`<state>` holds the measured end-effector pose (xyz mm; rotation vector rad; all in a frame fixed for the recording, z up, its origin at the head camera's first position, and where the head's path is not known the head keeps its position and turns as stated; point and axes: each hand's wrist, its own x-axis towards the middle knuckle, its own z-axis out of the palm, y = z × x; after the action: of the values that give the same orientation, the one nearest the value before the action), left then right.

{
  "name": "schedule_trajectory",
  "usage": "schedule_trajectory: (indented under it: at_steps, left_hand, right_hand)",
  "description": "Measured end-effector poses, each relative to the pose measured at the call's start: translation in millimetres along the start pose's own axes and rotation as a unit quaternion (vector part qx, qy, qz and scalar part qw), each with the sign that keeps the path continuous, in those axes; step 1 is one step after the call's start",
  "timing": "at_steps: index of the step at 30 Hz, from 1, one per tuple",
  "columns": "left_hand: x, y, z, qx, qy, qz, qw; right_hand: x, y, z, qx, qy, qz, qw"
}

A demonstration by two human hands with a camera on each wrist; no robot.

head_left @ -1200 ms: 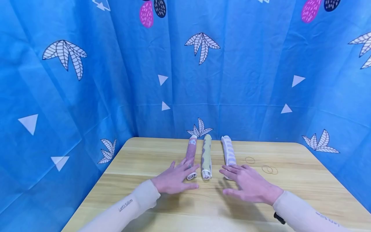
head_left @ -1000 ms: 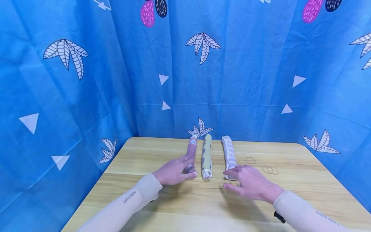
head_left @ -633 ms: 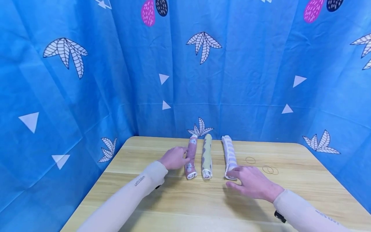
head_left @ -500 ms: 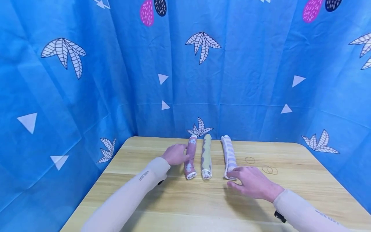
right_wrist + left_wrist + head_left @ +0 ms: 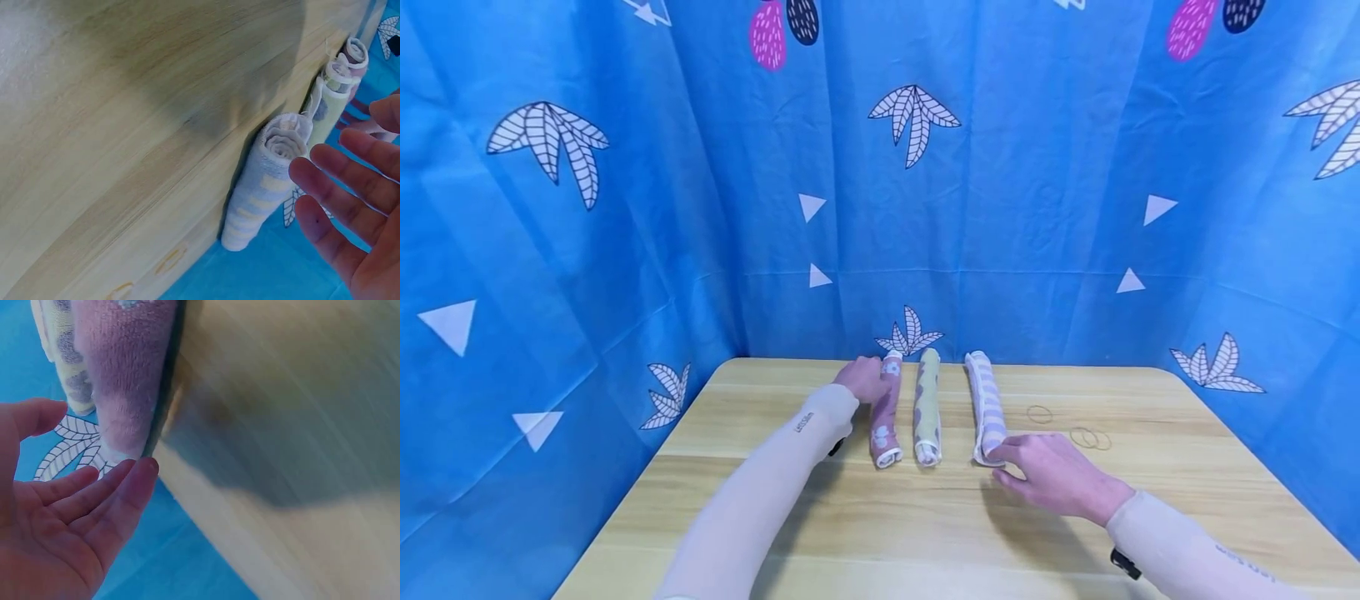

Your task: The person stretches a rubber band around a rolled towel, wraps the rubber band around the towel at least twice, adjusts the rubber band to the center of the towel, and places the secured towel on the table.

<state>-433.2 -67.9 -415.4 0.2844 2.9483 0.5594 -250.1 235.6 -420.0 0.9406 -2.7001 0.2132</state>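
Note:
Three rolled towels lie side by side, lengthwise away from me. The left one is a pink rolled towel (image 5: 884,421) with pale flowers. In the middle is a green rolled towel (image 5: 927,400) with grey spots, and on the right a lilac-and-white striped rolled towel (image 5: 988,400). My left hand (image 5: 862,379) is at the far part of the pink roll, on its left side; the left wrist view shows its fingers extended, fingertips (image 5: 147,470) right at the roll's end. My right hand (image 5: 1056,473) is by the striped roll's near end, fingers loosely bent and gripping nothing.
Several thin tan rubber bands (image 5: 1040,422) lie on the wooden table (image 5: 910,533) to the right of the striped roll. A blue patterned curtain (image 5: 1030,208) hangs close behind the table's back edge and along both sides.
My left hand has moved from the near end of the pink rolled towel along its left side to the far end. My right hand has stayed by the striped roll, its fingers bending inward.

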Motion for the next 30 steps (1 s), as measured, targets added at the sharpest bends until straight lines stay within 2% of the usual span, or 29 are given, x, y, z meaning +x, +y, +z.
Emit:
schedule_trajectory:
  at_steps: [4,8,12,15,17,23,27,30]
  left_hand:
    - [6.3,1.1,6.5,-0.021,-0.014,-0.034,0.9991]
    - [10.4,-0.2,12.6,-0.029,-0.004,-0.045,0.9985]
    - [11.5,-0.4,17.2,-0.089,-0.006,-0.074,0.9932]
    - [11.4,0.4,18.9,-0.154,-0.006,-0.1,0.983]
    - [12.4,0.3,19.4,-0.193,-0.002,-0.105,0.9757]
    - [17.3,-1.7,23.1,-0.266,-0.002,-0.115,0.9571]
    - [14.8,-0.5,20.7,-0.269,-0.013,-0.117,0.9561]
    - [13.1,-0.3,16.7,-0.216,-0.015,-0.088,0.9723]
  right_hand:
    - [-0.9,-0.7,1.8,-0.008,-0.004,0.002,1.0]
    - [-1.6,-0.6,3.4,-0.013,-0.008,0.002,1.0]
    - [-2.8,-0.5,4.1,-0.008,-0.009,0.002,1.0]
    - [-3.2,-0.5,4.0,-0.003,-0.007,0.001,1.0]
    - [-3.4,-0.5,3.8,-0.003,-0.005,-0.001,1.0]
    - [-4.6,-0.6,2.6,-0.003,-0.011,0.003,1.0]
    - [-6.0,-0.3,2.9,-0.004,-0.006,0.002,1.0]
    - [-7.8,0.5,3.1,-0.001,-0.007,0.003,1.0]
